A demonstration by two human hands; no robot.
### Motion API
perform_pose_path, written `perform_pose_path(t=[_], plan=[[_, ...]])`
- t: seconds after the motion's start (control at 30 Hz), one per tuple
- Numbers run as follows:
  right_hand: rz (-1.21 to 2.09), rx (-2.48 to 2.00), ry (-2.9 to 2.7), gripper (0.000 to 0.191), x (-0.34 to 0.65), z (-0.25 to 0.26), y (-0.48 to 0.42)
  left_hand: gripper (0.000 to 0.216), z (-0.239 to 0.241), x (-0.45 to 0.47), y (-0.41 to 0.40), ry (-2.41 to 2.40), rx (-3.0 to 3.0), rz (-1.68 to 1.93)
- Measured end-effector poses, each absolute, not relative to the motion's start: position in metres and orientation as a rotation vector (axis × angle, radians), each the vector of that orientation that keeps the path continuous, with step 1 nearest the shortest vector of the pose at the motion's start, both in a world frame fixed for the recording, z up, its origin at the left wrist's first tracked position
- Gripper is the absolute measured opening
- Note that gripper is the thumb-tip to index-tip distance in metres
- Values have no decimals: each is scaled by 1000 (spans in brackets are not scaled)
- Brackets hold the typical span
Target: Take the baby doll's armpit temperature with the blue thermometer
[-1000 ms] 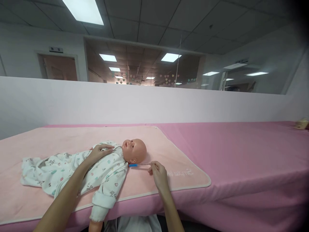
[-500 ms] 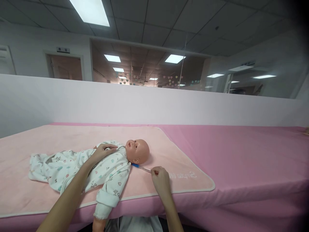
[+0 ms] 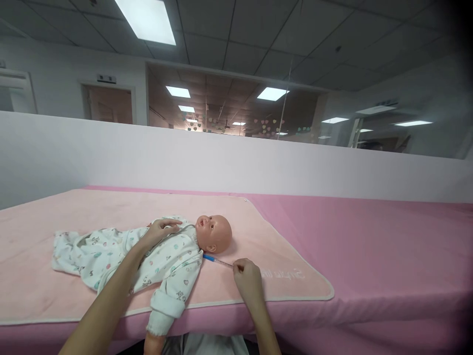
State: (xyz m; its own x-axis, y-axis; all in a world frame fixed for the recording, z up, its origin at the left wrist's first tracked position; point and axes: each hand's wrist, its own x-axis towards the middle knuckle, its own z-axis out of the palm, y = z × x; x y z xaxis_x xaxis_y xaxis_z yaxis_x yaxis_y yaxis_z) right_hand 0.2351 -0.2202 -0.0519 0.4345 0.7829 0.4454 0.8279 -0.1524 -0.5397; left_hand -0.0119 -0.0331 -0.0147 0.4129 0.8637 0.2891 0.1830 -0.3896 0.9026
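Note:
A baby doll (image 3: 214,232) lies on its back in a white printed suit (image 3: 155,259), its head toward the right. My left hand (image 3: 162,231) rests on the doll's upper chest, fingers stretched over the cloth near the collar. My right hand (image 3: 247,276), closed in a pinch, holds a thin clear stick with a blue end (image 3: 218,261). The blue end points left and sits by the doll's neck and shoulder, just below its ear. Whether the tip touches the suit I cannot tell.
A light pink mat (image 3: 29,276) with a pale border lies beneath the doll on a darker pink cover (image 3: 369,246). The doll's near arm (image 3: 162,315) hangs over the front edge. A low white wall (image 3: 258,162) stands behind, with windows above it.
The whole view has shifted slightly to the left and tilted. Both hands hold nearly the same pose; slightly more of the stick's blue end shows beside the doll's neck.

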Motion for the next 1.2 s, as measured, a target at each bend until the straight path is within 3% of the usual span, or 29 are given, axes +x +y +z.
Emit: perform_pose_path(t=[0.23, 0.37, 0.53, 0.77, 1.2], plan=[[-225, -1777, -1283, 25, 216, -48, -218, 53, -22, -13, -23, 863, 1538, 1239], [-238, -1506, -1525, 25, 169, -23, -190, 54, -23, -13, -22, 820, 1490, 1277], [-358, -1543, -1861, 23, 121, 1, -133, 57, -20, -11, -29, 776, 1521, 1304], [-434, -1379, -1827, 21, 118, -28, -116, 55, -19, -11, -30, 790, 1519, 1329], [-275, -1137, -1662, 26, 121, -40, -110, 51, -21, -12, -30, 764, 1638, 1114]])
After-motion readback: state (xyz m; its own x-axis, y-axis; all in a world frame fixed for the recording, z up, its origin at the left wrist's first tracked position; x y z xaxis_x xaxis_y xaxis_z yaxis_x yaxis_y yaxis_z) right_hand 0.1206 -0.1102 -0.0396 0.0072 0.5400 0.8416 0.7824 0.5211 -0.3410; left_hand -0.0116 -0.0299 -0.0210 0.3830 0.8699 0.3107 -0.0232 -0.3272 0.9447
